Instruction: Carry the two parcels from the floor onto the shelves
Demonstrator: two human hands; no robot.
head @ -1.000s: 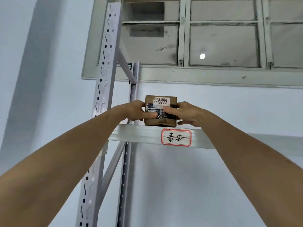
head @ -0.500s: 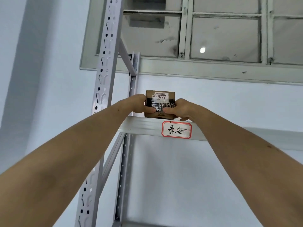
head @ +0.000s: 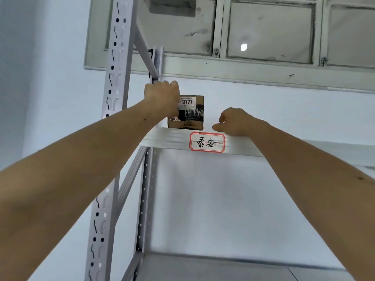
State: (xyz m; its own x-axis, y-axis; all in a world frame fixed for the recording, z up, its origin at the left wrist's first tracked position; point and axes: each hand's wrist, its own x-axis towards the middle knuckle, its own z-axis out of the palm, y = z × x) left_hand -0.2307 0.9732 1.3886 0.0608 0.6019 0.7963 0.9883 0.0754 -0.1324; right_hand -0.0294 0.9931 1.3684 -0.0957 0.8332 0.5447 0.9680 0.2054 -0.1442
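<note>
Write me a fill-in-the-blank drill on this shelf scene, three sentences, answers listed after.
1. The large number printed on the parcel label is ____.
2. The parcel stands on the shelf beam directly to the ____ of the red-bordered label.
3. The hand touching the parcel is the ____ one; the right hand is clear of it.

Answers: 9777; left; left

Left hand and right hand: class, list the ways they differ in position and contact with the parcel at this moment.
The left hand sits higher, against the parcel's upper left corner; the right hand sits lower, beside the parcel with a gap between. The left hand covers part of the parcel's label; the right hand rests near the shelf beam, fingers curled. Both reach up to the same shelf.
</note>
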